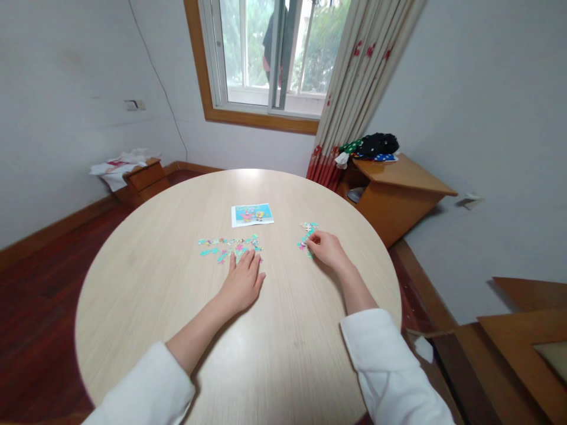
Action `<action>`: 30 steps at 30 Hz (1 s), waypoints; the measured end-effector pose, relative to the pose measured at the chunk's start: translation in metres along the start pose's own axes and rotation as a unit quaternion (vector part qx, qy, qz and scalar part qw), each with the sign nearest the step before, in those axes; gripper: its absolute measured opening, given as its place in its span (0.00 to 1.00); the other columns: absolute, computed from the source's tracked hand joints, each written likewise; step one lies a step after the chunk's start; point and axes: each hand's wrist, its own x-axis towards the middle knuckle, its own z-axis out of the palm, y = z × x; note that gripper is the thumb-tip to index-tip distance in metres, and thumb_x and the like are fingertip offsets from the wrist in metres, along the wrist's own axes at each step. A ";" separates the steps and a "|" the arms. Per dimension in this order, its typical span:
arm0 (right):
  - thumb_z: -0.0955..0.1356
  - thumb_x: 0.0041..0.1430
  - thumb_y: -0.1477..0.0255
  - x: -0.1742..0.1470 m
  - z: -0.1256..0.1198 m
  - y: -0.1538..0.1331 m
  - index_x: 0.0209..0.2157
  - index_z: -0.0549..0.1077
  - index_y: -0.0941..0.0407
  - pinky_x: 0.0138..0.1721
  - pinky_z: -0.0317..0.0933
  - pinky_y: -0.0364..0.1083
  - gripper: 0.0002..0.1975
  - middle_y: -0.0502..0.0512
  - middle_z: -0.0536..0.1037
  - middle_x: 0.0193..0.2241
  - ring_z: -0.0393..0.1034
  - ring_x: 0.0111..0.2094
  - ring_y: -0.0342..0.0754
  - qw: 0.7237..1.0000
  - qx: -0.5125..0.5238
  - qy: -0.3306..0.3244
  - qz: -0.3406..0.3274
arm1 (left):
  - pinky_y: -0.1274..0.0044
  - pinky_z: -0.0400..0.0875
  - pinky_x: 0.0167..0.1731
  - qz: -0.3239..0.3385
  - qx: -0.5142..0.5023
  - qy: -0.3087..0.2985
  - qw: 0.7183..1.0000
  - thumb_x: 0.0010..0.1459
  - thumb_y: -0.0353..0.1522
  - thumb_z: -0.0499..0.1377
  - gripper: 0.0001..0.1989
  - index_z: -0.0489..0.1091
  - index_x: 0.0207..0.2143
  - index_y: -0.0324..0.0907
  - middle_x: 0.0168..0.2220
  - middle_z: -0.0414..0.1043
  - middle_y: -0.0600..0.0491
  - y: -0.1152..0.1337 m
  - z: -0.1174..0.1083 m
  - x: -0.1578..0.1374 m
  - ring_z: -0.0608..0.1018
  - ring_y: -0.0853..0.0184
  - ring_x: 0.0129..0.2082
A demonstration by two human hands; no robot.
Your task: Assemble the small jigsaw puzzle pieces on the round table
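My left hand [243, 282] lies flat on the table, fingers spread, its fingertips at the near edge of a partly joined patch of jigsaw puzzle pieces [215, 251]. Over a smaller pile of loose pieces [309, 226] on the right, my right hand [325, 248] has its thumb and fingers pinched together. What sits between those fingertips is too small to make out. Beyond both groups lies a picture card [252, 215] with a pink and a yellow cartoon figure on blue.
The round pale wooden table [266, 366] fills the middle. Behind it are a window [274, 59] and a curtain [354, 77]. A wooden cabinet [390, 195] with clothes [376, 144] stands right; a small wooden stand [146, 180] with cloth is at left.
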 end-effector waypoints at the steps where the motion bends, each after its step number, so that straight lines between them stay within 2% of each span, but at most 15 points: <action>1: 0.64 0.52 0.73 0.000 0.001 0.000 0.27 0.74 0.58 0.33 0.55 0.42 0.07 0.53 0.77 0.27 0.67 0.28 0.44 1.000 0.006 0.008 -0.001 | 0.53 0.42 0.59 0.000 0.001 0.001 1.000 0.62 0.35 0.43 0.23 0.57 0.57 0.35 0.61 0.54 0.38 0.000 0.000 0.000 0.56 0.55 0.62; 4: 0.64 0.52 0.75 0.000 0.004 -0.004 0.27 0.74 0.58 0.34 0.56 0.42 0.07 0.54 0.76 0.27 0.67 0.29 0.45 0.998 0.045 0.034 -0.031 | 0.54 0.42 0.59 -0.001 0.003 0.003 1.000 0.62 0.35 0.43 0.23 0.57 0.57 0.34 0.61 0.54 0.38 0.000 0.000 0.000 0.56 0.55 0.62; 8: 0.64 0.54 0.76 -0.009 0.015 -0.027 0.29 0.74 0.58 0.37 0.58 0.43 0.06 0.55 0.76 0.29 0.67 0.32 0.45 0.985 0.083 0.033 -0.151 | 0.54 0.43 0.59 -0.004 0.004 0.002 1.000 0.62 0.35 0.43 0.24 0.57 0.57 0.34 0.61 0.55 0.38 0.000 -0.001 0.000 0.57 0.54 0.61; 11: 0.65 0.54 0.78 -0.018 0.025 -0.046 0.30 0.73 0.57 0.41 0.57 0.45 0.05 0.55 0.75 0.31 0.67 0.36 0.46 0.973 0.030 0.017 -0.230 | 0.54 0.42 0.59 -0.006 0.007 0.007 1.000 0.62 0.35 0.43 0.24 0.57 0.57 0.34 0.61 0.54 0.38 0.000 0.000 0.000 0.57 0.54 0.61; 14: 0.66 0.56 0.77 -0.024 0.031 -0.057 0.31 0.74 0.58 0.42 0.55 0.47 0.05 0.57 0.75 0.33 0.66 0.39 0.48 0.963 -0.037 -0.017 -0.267 | 0.54 0.43 0.59 -0.003 0.007 0.014 1.000 0.62 0.35 0.44 0.23 0.57 0.57 0.35 0.61 0.54 0.38 -0.001 0.002 0.001 0.57 0.54 0.61; 19: 0.64 0.59 0.76 -0.029 0.030 -0.062 0.33 0.77 0.58 0.41 0.55 0.46 0.09 0.58 0.76 0.34 0.67 0.40 0.48 0.955 -0.092 -0.094 -0.265 | 0.53 0.43 0.59 -0.004 0.007 0.004 1.000 0.62 0.35 0.44 0.24 0.57 0.57 0.34 0.61 0.54 0.37 0.000 0.001 0.001 0.57 0.54 0.61; 23: 0.63 0.60 0.74 -0.030 0.026 -0.064 0.34 0.77 0.58 0.42 0.55 0.46 0.11 0.58 0.77 0.34 0.67 0.40 0.47 0.957 -0.085 -0.104 -0.257 | 0.53 0.43 0.59 -0.003 0.008 0.006 1.000 0.62 0.35 0.43 0.23 0.57 0.57 0.34 0.61 0.54 0.37 0.000 0.000 0.001 0.57 0.54 0.61; 26: 0.62 0.59 0.74 -0.025 0.021 -0.057 0.34 0.76 0.58 0.41 0.55 0.44 0.11 0.57 0.77 0.34 0.68 0.38 0.45 0.971 -0.057 -0.072 -0.222 | 0.53 0.44 0.58 -0.002 0.008 0.015 1.000 0.62 0.35 0.43 0.23 0.57 0.57 0.35 0.61 0.55 0.38 -0.001 0.001 0.000 0.57 0.54 0.61; 30: 0.62 0.57 0.75 -0.013 0.010 -0.035 0.33 0.76 0.57 0.36 0.56 0.42 0.11 0.55 0.77 0.33 0.68 0.34 0.45 0.993 -0.053 -0.008 -0.105 | 0.53 0.43 0.59 -0.004 0.009 0.012 1.000 0.62 0.35 0.43 0.24 0.57 0.57 0.35 0.61 0.55 0.38 -0.001 0.002 0.000 0.57 0.55 0.61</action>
